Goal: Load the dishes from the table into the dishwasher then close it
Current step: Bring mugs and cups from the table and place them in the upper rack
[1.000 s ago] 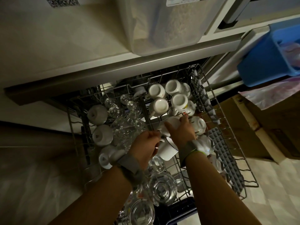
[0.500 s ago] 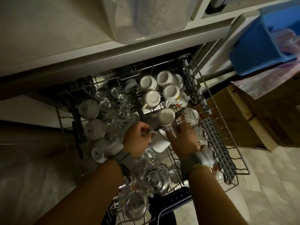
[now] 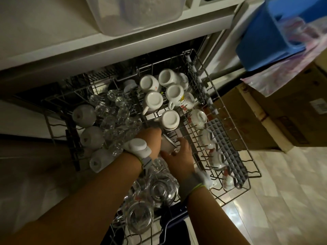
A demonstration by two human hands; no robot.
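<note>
A person looks down into a pulled-out wire dishwasher rack [image 3: 200, 68], dimly lit. Both bare forearms reach in, each wrist wearing a grey band.

The left hand [image 3: 150, 138] and right hand [image 3: 178, 152] meet at the rack's middle around one white mug [image 3: 167, 145] lying on its side. The left hand's fingers curl around the mug's far-left side; the right hand's fingers curve against its near-right side, touching it. How firmly either one grasps cannot be told.

Just beyond the hands, six white ceramic cups [image 3: 170, 120] sit upside down, their round glazed bases facing up; some show small coloured prints, too blurred to read. Along the right row, about four more printed cups [image 3: 198, 118] lean between the wire tines, beside a grey plastic lattice shelf [image 3: 228, 152].

On the left side stand three matte white rounded vessels [image 3: 84, 114], inverted, in a line from far to near. Between them and the cups lies a cluster of clear glasses [image 3: 116, 117], too overlapped to count. Nearest the viewer are two larger clear glass mugs [image 3: 161, 190], faceted and shiny.

Above the rack sits a pale countertop with a translucent plastic tub [image 3: 134, 13]. To the right are a blue plastic bin [image 3: 265, 38] and a brown cardboard box [image 3: 276, 114] bearing a small white label, unreadable. The floor at the near right has glossy pale tiles [image 3: 283, 200].
</note>
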